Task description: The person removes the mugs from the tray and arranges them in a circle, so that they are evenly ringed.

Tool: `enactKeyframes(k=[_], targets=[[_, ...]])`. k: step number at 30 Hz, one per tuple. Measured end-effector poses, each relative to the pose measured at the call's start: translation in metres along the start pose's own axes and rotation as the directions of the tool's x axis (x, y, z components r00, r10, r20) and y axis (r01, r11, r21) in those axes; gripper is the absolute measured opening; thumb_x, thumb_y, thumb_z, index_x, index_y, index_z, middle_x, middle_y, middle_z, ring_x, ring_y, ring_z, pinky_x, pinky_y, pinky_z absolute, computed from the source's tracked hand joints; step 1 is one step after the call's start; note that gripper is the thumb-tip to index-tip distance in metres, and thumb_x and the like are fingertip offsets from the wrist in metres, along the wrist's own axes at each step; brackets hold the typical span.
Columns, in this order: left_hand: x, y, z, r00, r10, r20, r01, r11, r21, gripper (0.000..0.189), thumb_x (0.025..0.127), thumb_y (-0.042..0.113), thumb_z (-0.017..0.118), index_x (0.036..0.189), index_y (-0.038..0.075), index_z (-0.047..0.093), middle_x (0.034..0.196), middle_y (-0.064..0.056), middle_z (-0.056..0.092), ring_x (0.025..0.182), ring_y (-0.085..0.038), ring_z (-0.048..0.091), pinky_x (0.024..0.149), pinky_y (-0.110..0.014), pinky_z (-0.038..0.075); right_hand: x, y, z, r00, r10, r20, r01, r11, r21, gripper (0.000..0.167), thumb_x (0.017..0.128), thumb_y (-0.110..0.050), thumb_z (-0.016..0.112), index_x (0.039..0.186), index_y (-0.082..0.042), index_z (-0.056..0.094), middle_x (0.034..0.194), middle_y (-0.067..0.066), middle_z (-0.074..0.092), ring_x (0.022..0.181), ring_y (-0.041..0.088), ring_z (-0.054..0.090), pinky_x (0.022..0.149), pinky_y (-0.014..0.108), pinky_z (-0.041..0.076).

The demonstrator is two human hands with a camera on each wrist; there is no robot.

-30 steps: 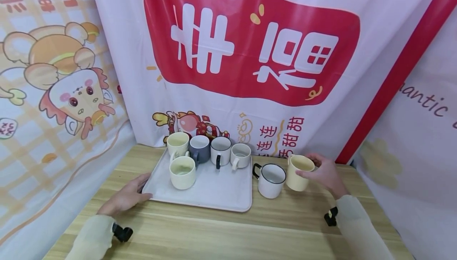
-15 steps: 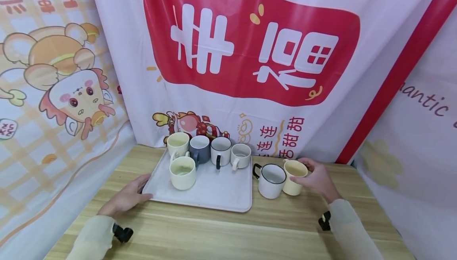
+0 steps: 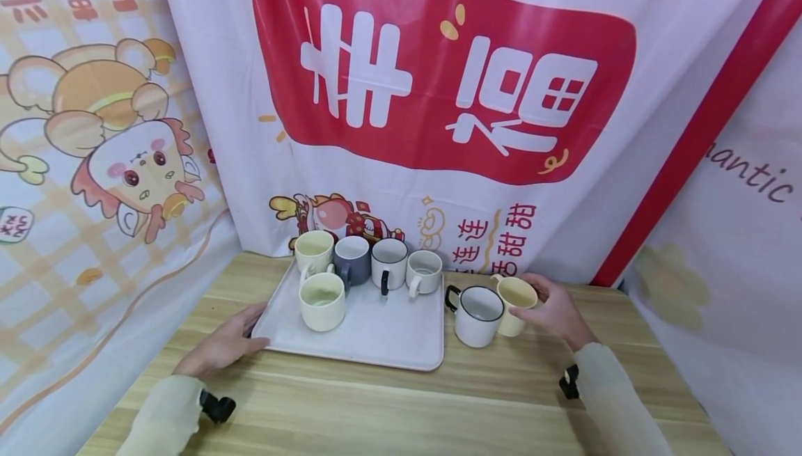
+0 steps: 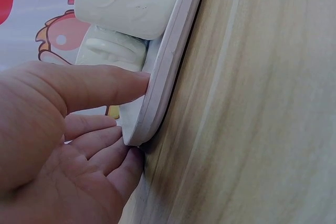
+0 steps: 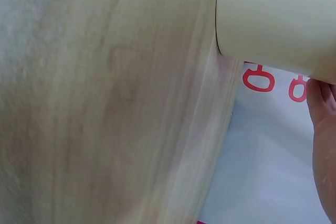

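In the head view my right hand (image 3: pixel 554 308) grips a pale yellow mug (image 3: pixel 514 317) by its rim and side, thumb in front and fingers behind. The mug stands upright beside a white mug with a black rim (image 3: pixel 474 327), partly behind it. The right wrist view has the yellow mug's smooth side (image 5: pixel 273 22) near the table. My left hand (image 3: pixel 225 341) holds the left edge of a white tray (image 3: pixel 388 348). In the left wrist view its thumb (image 4: pixel 113 85) lies over the tray rim (image 4: pixel 163 72) and the other fingers are at the outer side.
On the tray's back row stand a cream mug (image 3: pixel 313 254), a blue-grey mug (image 3: pixel 353 264), a black-rimmed white mug (image 3: pixel 388 271) and a small whitish mug (image 3: pixel 424 278). A pale green-cream mug (image 3: pixel 321 313) sits in front. A printed curtain (image 3: pixel 564 233) hangs behind the table (image 3: pixel 376 407).
My right hand has moved the yellow mug left, close against the black-rimmed white mug beside the tray. My left hand has stayed at the tray's edge.
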State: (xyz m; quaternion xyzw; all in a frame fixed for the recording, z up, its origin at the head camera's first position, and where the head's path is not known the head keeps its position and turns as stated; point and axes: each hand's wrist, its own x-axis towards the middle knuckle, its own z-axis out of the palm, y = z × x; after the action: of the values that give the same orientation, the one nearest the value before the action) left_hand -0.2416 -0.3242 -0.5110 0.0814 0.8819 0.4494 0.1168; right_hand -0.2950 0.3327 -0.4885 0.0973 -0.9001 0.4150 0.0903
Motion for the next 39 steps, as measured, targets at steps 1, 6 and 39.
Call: enactKeyframes(k=[1,6,39], targets=[[0.001,0.0,0.0,1.0,0.002,-0.002,-0.002,1.0,0.0,0.085,0.101,0.01,0.068,0.164,-0.012,0.015,0.171,-0.036,0.013,0.158,-0.057,0.015,0.129,-0.068,0.021,0.001,0.0,-0.001,1.0,0.003,0.014,-0.003,1.0,-0.005,0.083,0.079,-0.032,0.095,0.146,-0.001,0.057,0.143,0.02,0.065,0.131,0.038,0.063,0.115,0.057,0.052],[0.004,-0.002,0.0,1.0,0.001,-0.008,-0.001,1.0,-0.005,0.086,0.101,0.011,0.069,0.164,-0.011,0.015,0.172,-0.036,0.013,0.159,-0.056,0.014,0.129,-0.068,0.021,0.005,-0.002,-0.01,0.992,0.074,0.103,-0.072,0.997,-0.023,0.097,0.08,-0.048,0.092,0.155,-0.005,0.049,0.154,0.019,0.058,0.141,0.042,0.056,0.12,0.062,0.046],[0.0,0.001,0.0,1.0,-0.004,0.012,0.004,1.0,-0.013,0.085,0.102,0.009,0.067,0.164,-0.011,0.013,0.172,-0.036,0.01,0.159,-0.057,0.012,0.129,-0.068,0.018,0.008,-0.149,0.016,0.945,-0.167,0.281,0.215,0.965,-0.15,0.082,0.084,-0.04,0.089,0.154,-0.017,0.054,0.155,0.006,0.06,0.141,0.031,0.058,0.116,0.061,0.051]])
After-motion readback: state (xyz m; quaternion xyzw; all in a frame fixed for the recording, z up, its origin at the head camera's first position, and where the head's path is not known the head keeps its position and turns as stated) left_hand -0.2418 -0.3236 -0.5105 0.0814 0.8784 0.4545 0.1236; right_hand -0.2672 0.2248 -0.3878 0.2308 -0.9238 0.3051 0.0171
